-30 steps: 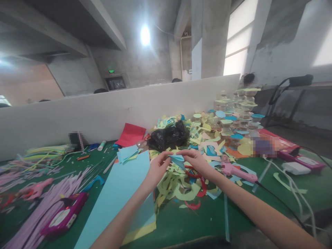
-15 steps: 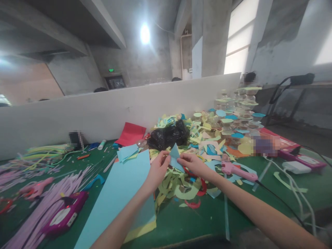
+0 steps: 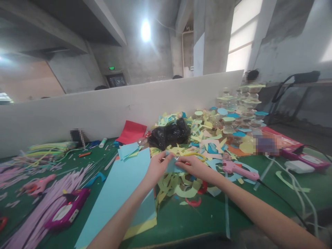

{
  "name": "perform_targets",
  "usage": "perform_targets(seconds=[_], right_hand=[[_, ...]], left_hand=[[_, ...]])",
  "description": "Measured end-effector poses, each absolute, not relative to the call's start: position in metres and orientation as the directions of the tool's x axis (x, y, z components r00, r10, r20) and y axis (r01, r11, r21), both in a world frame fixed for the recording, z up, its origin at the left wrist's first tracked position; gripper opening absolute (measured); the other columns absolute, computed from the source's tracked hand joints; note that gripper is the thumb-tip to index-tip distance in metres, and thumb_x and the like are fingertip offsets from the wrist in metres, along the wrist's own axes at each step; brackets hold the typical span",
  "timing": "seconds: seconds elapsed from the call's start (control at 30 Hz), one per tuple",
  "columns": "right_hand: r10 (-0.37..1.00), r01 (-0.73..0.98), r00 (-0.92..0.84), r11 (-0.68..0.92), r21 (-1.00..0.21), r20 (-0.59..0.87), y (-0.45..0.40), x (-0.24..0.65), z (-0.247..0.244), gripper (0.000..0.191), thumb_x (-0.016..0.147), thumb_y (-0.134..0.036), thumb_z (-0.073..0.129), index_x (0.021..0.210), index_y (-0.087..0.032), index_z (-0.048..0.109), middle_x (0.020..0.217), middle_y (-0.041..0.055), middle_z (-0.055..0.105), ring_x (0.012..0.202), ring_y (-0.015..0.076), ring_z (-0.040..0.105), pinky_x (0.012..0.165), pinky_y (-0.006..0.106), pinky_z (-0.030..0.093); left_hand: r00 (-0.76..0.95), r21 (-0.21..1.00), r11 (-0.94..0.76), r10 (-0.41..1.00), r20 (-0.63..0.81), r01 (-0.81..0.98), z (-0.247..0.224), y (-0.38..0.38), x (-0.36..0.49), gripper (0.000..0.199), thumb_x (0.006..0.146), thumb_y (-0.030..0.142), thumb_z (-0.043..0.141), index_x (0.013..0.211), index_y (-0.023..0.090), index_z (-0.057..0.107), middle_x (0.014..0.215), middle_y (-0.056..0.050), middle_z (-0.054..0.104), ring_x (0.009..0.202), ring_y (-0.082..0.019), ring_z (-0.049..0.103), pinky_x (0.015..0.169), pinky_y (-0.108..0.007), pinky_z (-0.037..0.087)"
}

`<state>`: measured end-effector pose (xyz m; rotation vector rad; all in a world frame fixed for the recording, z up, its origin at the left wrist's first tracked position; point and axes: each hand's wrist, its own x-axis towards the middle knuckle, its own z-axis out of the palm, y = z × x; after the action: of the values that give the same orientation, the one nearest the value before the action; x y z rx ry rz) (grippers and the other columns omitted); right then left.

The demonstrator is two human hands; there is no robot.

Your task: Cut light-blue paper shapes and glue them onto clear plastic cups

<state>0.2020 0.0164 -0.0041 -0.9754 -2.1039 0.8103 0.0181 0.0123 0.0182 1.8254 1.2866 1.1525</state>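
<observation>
Both left hand (image 3: 157, 168) and right hand (image 3: 194, 166) pinch light-blue paper piece (image 3: 171, 167), fingers clamped on it; pale-green paper scraps (image 3: 181, 192) just below.

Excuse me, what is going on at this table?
A person's left hand and right hand hold a small light-blue piece of paper between them, over a heap of multicoloured paper scraps. Large, flat light-blue paper sheets lie to the left, and a pink plastic glue gun lies to the right. A crumpled black plastic bag lies beyond.
</observation>
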Motion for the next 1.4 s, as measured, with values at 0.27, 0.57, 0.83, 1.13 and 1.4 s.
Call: perform_targets(seconds=[0.27, 0.57, 0.83, 1.13, 1.4], right_hand=[[0.800, 0.408, -0.518, 0.542, -0.735, 0.302, 0.018, 0.202, -0.008, 0.035, 0.093, -0.046, 0.045, 0.071, -0.020, 0.055, 0.064, -0.0020, 0.053, 0.059, 0.0134, 0.048, 0.058, 0.025, 0.035], [0.795, 0.377, -0.537, 0.525, -0.763, 0.281, 0.016, 0.201, -0.007, 0.041, 0.095, -0.049, 0.040, 0.067, -0.021, 0.051, 0.064, -0.0004, 0.058, 0.055, 0.0137, 0.050, 0.057, 0.026, 0.038], [0.818, 0.364, -0.516, 0.478, -0.799, 0.255, 0.014, 0.203, -0.006, 0.041, 0.093, -0.051, 0.043, 0.066, -0.021, 0.052, 0.064, -0.0007, 0.058, 0.056, 0.0133, 0.050, 0.057, 0.026, 0.038], [0.854, 0.284, -0.385, 0.471, -0.835, 0.350, 0.018, 0.201, -0.006, 0.030, 0.098, -0.036, 0.033, 0.096, -0.021, 0.059, 0.081, 0.0030, 0.064, 0.071, 0.0163, 0.058, 0.066, 0.028, 0.046], [0.657, 0.309, -0.501, 0.744, -0.592, 0.563, 0.018, 0.206, -0.014, 0.034, 0.090, -0.012, 0.039, 0.117, -0.025, 0.055, 0.115, 0.0071, 0.058, 0.100, 0.0177, 0.058, 0.085, 0.031, 0.047]], left_hand=[[0.030, 0.896, -0.290, 0.954, 0.298, 0.337, 0.024, 0.014, 0.015, 0.033, 0.081, 0.050, 0.054, 0.084, 0.019, 0.065, 0.072, -0.001, 0.063, 0.062, -0.015, 0.053, 0.054, -0.023, 0.038], [-0.065, 0.890, -0.350, 0.921, 0.383, 0.292, 0.031, 0.018, 0.001, 0.026, 0.081, 0.042, 0.056, 0.081, 0.019, 0.066, 0.081, -0.002, 0.066, 0.075, -0.017, 0.056, 0.066, -0.024, 0.042], [0.002, 0.865, -0.368, 0.921, 0.391, 0.342, 0.027, 0.020, 0.005, 0.030, 0.083, 0.046, 0.052, 0.089, 0.019, 0.064, 0.079, -0.001, 0.062, 0.074, -0.016, 0.056, 0.067, -0.024, 0.043], [0.070, 0.953, -0.247, 0.969, 0.238, 0.174, 0.015, 0.025, 0.010, 0.035, 0.076, 0.053, 0.059, 0.078, 0.019, 0.050, 0.062, 0.005, 0.049, 0.056, -0.012, 0.048, 0.052, -0.023, 0.041], [0.142, 0.963, -0.145, 0.983, 0.114, 0.227, 0.012, 0.019, 0.015, 0.033, 0.082, 0.052, 0.053, 0.087, 0.019, 0.054, 0.069, 0.004, 0.050, 0.060, -0.012, 0.050, 0.051, -0.022, 0.044]])
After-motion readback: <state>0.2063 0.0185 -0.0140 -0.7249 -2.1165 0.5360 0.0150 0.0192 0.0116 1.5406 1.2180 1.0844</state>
